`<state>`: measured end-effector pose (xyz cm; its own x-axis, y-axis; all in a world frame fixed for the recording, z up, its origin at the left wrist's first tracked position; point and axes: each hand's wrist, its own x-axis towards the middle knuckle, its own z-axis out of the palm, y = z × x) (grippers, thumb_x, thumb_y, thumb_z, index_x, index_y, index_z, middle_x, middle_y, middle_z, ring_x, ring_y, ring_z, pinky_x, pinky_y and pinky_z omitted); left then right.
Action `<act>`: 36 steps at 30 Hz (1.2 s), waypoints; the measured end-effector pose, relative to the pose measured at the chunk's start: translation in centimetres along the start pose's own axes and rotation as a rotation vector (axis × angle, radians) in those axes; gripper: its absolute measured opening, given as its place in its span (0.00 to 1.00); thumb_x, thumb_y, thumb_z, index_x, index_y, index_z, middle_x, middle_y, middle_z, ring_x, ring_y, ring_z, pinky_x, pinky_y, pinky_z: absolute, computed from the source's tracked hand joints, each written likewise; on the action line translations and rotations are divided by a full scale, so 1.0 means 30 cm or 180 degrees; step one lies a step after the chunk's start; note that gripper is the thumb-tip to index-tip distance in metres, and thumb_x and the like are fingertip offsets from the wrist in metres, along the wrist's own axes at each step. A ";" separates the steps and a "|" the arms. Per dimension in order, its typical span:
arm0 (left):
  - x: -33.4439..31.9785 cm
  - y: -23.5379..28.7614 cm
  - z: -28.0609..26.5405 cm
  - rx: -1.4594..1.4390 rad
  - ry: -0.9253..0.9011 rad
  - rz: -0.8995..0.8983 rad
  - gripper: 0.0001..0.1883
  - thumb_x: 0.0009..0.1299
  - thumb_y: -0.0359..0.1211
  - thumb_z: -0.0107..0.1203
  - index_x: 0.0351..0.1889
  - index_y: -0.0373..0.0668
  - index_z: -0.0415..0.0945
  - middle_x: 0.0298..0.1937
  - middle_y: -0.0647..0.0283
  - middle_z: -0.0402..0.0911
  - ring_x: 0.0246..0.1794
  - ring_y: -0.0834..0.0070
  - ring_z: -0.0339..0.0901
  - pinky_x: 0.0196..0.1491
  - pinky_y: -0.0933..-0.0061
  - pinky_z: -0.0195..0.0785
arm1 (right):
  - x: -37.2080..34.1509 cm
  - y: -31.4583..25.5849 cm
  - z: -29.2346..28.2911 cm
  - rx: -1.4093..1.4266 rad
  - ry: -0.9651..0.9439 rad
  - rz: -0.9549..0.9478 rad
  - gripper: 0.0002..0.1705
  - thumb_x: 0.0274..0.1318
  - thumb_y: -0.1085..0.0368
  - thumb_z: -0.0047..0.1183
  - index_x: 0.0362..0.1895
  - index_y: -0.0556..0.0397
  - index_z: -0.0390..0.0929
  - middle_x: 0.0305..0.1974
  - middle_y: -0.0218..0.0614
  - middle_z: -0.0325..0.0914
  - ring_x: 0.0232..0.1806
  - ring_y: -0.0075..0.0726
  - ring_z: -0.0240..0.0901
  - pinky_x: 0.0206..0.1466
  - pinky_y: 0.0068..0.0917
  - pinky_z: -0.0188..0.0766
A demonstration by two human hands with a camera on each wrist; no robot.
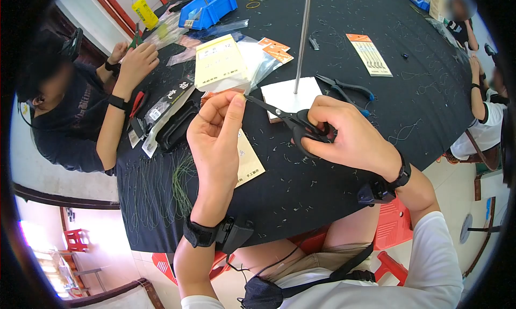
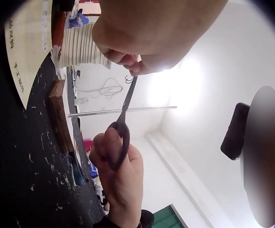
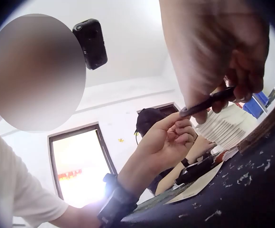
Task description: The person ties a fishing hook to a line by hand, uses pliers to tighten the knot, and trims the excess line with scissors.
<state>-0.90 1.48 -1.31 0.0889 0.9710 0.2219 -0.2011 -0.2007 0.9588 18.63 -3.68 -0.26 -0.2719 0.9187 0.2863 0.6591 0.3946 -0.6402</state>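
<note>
Near side, above table (image 1: 322, 193), head: right hand (image 1: 357, 134) grips scissors (image 1: 288, 117), left hand (image 1: 217, 131) pinches tiny item (image 1: 243, 97) at blade tips | left wrist: blades look nearly together; cut completed? can't tell | right wrist: scraps (image 3: 244, 179) suggest some trimming done, this piece likely unfinished

The tiny thing (image 2: 128, 80) that the left hand (image 1: 216, 134) pinches by the scissors (image 1: 301, 125) is too small to name. That hand hides part of a yellow card (image 1: 250, 164) at its four o'clock. The head view's top edge cuts off the metal rod (image 1: 302, 40) near one o'clock.
</note>
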 end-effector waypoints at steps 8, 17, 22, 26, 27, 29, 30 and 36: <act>0.001 0.002 0.005 0.0001 0.0053 -0.0101 0.11 0.68 0.30 0.52 0.44 0.32 0.73 0.24 0.75 0.69 0.20 0.93 0.54 0.23 0.90 0.44 | -0.002 0.000 -0.001 0.0052 -0.0005 0.0064 0.14 0.42 0.62 0.59 0.22 0.59 0.70 0.24 0.42 0.67 0.23 0.43 0.67 0.26 0.33 0.63; 0.000 0.010 0.006 -0.0324 -0.0001 -0.0291 0.11 0.68 0.30 0.51 0.43 0.32 0.73 0.20 0.76 0.63 0.20 0.91 0.52 0.23 0.90 0.44 | -0.002 -0.001 -0.004 -0.0020 0.0020 -0.0137 0.15 0.42 0.62 0.59 0.20 0.59 0.68 0.23 0.41 0.66 0.21 0.42 0.65 0.24 0.33 0.62; 0.000 0.014 0.007 -0.0199 -0.0020 -0.0255 0.11 0.69 0.30 0.50 0.43 0.32 0.73 0.21 0.76 0.63 0.20 0.91 0.52 0.23 0.90 0.44 | -0.003 0.004 0.005 0.0112 0.0079 0.0013 0.16 0.40 0.62 0.60 0.19 0.58 0.67 0.22 0.40 0.65 0.21 0.41 0.64 0.24 0.32 0.61; -0.001 0.010 0.007 -0.0214 -0.0011 -0.0285 0.11 0.69 0.30 0.50 0.43 0.32 0.73 0.21 0.76 0.64 0.20 0.91 0.53 0.23 0.90 0.44 | -0.002 0.002 0.001 0.0144 0.0079 -0.0017 0.16 0.40 0.62 0.60 0.19 0.58 0.68 0.22 0.40 0.65 0.21 0.41 0.64 0.24 0.31 0.61; 0.000 0.010 0.008 -0.0219 -0.0004 -0.0288 0.11 0.69 0.31 0.50 0.43 0.32 0.73 0.21 0.76 0.64 0.20 0.91 0.53 0.23 0.90 0.44 | -0.002 0.001 0.000 0.0142 0.0082 -0.0017 0.16 0.40 0.62 0.60 0.19 0.58 0.68 0.22 0.40 0.65 0.21 0.41 0.64 0.24 0.31 0.61; 0.000 0.009 0.009 -0.0221 0.0000 -0.0289 0.11 0.69 0.31 0.50 0.43 0.32 0.73 0.22 0.76 0.64 0.20 0.91 0.53 0.23 0.90 0.45 | -0.001 0.000 0.000 0.0239 0.0015 -0.0008 0.16 0.41 0.62 0.60 0.20 0.59 0.68 0.22 0.41 0.65 0.21 0.41 0.64 0.24 0.31 0.61; 0.000 0.009 0.008 -0.0222 -0.0011 -0.0286 0.11 0.69 0.31 0.50 0.44 0.32 0.73 0.22 0.76 0.64 0.20 0.91 0.53 0.23 0.90 0.45 | -0.001 0.000 0.000 0.0242 0.0020 -0.0009 0.16 0.41 0.62 0.60 0.20 0.59 0.68 0.22 0.41 0.65 0.21 0.41 0.64 0.24 0.31 0.61; -0.001 0.013 0.009 -0.0224 -0.0015 -0.0315 0.11 0.69 0.31 0.50 0.44 0.32 0.73 0.23 0.76 0.65 0.21 0.92 0.53 0.24 0.91 0.45 | -0.002 -0.006 -0.007 0.0089 0.0003 -0.0119 0.16 0.43 0.62 0.60 0.21 0.60 0.68 0.22 0.41 0.66 0.21 0.42 0.65 0.24 0.32 0.61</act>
<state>-0.70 1.34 -0.90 0.1161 0.9850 0.1278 -0.2592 -0.0941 0.9612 18.67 -3.80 -0.03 -0.2951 0.9034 0.3111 0.6286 0.4288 -0.6488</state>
